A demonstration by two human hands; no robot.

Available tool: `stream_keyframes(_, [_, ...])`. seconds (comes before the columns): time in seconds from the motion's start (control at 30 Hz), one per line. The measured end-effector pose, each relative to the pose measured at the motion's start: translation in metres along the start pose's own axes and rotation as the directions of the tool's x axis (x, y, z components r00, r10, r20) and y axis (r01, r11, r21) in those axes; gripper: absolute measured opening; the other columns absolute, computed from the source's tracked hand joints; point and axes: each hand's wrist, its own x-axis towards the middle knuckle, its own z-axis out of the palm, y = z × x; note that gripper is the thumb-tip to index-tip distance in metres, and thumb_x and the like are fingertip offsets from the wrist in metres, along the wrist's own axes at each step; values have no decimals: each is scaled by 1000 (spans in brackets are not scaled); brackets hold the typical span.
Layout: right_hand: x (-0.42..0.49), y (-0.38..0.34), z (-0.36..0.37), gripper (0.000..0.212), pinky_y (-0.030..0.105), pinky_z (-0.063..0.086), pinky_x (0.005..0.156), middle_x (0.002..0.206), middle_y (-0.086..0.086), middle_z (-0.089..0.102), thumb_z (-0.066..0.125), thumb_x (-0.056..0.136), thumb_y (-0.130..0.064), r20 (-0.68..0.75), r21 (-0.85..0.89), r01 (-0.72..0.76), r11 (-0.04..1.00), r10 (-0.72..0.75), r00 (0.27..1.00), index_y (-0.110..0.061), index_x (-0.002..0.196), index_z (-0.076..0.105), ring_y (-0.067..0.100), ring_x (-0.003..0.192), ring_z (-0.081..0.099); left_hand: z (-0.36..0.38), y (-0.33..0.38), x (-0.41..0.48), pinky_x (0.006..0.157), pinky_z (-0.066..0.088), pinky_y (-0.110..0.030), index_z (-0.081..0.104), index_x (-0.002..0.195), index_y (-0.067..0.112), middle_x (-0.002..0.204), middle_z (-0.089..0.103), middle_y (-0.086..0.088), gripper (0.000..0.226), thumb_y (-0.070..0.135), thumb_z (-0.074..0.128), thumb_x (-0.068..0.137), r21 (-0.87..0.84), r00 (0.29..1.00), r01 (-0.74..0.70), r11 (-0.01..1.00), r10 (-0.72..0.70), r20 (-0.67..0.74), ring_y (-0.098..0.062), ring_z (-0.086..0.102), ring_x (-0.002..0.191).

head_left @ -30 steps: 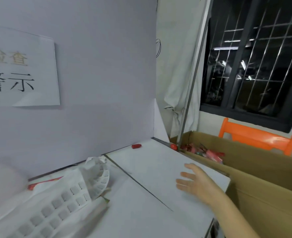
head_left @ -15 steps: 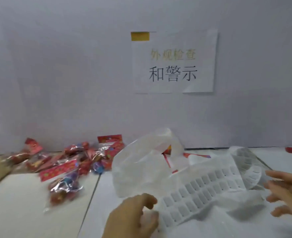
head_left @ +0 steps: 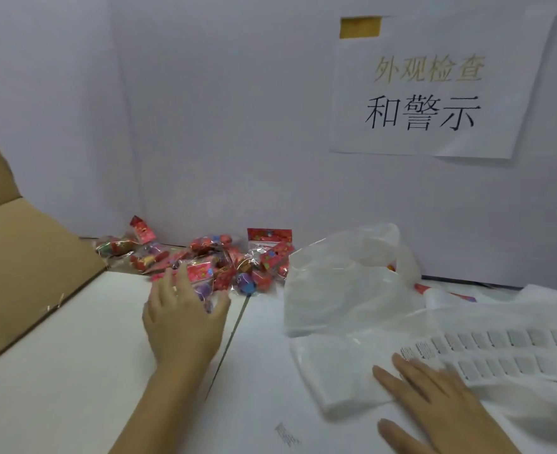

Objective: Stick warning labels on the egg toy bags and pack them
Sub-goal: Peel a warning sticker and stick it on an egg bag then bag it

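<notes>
While the left fingers [head_left: 187, 286] are hanging spread and holding nothing, they are sitting over the near edge of the bags [head_left: 224, 260], a loose pile heaped just beyond the fingertips against the wall; whether they are touching a bag yet I cannot tell, as the left hand [head_left: 182, 322] is blurred. The right fingers [head_left: 408, 367] are lying flat and spread, pressing on the near end of the label sheet [head_left: 516, 352], which is trailing away to their right over a plastic bag [head_left: 346, 290].

I am judging the step to be fetching one bag for labelling. To do it well, the left fingers should be closing on a single bag at the pile's near edge, ideally by its red header card, since the clear film is looking slippery and neighbours are overlapping and may be dragged along. The right hand [head_left: 434, 407] is doing useful work pinning the sheet, so a label can be peeled without the sheet lifting.

A stray label [head_left: 285, 434] is lying on the tabletop [head_left: 74, 371] between the wrists. A box [head_left: 25, 257] is standing open left of the left fingers.
</notes>
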Motion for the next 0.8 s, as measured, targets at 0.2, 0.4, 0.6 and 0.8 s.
stream_keyframes(0.2, [0,-7,1,59,19,-5,114,100,8,75,5,95,-65,-126,104,-35,994,48,991,-31,114,49,14,90,69,12,-33,18,107,28,-48,47,131,9,133,51,-16,74,70,36,90,217,901,329,919,-375,220,-34,42,128])
stream_keyframes(0.4, [0,-5,1,79,20,6,111,113,2,71,8,93,-66,67,3,-68,998,67,996,-26,109,74,24,97,71,-4,-1,6,67,51,-30,49,107,28,90,62,12,44,30,82,77,-587,977,210,782,-196,87,-15,61,82])
stream_keyframes(0.6, [-6,-6,-2,61,9,-23,101,143,-28,-26,35,92,-64,18,173,-28,985,26,1000,-58,128,-14,-13,131,-25,-25,47,-33,41,48,-22,55,111,24,94,74,-3,54,27,84,66,-888,937,331,319,4,350,-18,73,72])
stream_keyframes(0.8, [-8,-29,-28,59,0,31,91,124,-55,26,63,85,-40,-139,732,-22,681,182,973,-73,119,28,-26,121,26,-25,78,-80,46,51,-24,56,114,23,93,77,-6,67,36,81,53,-841,816,503,202,209,538,-23,75,77])
